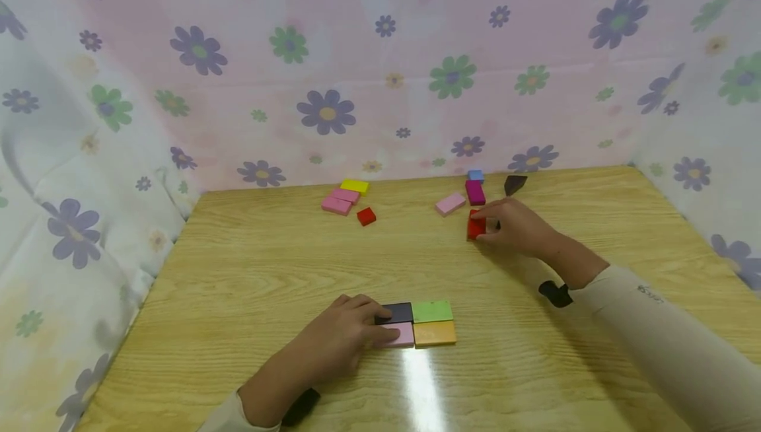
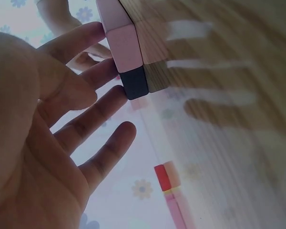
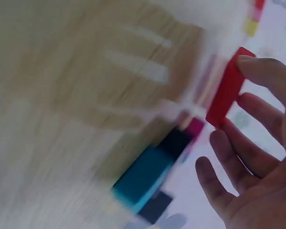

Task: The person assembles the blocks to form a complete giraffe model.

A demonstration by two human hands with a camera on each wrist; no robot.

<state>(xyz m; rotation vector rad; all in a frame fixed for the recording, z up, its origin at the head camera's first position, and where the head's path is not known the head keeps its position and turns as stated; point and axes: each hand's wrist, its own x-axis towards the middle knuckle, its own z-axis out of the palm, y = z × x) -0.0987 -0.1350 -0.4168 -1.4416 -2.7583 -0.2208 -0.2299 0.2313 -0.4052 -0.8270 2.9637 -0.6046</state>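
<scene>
My right hand [image 1: 516, 227] pinches a red block [image 1: 476, 228] between thumb and fingers at the right back of the table. In the right wrist view that red block [image 3: 227, 90] is long and flat-sided; whether it touches the table I cannot tell. My left hand [image 1: 341, 333] touches the left side of a two-by-two group with mostly straight fingers. The group has a black block [image 1: 399, 313], a light pink block [image 1: 405, 336], a green block [image 1: 433, 311] and an orange block [image 1: 434, 333]. In the left wrist view fingertips meet the pink block [image 2: 125, 45] and black block [image 2: 134, 83].
A magenta block [image 1: 475, 192], a blue block [image 1: 475, 175], a pink block [image 1: 450, 204] and a dark block [image 1: 514, 185] lie near the right hand. A teal block [image 3: 144, 176] is hidden from the head view. Left of them lie a yellow block [image 1: 355, 186], pink blocks [image 1: 337, 205] and a small red block [image 1: 366, 216].
</scene>
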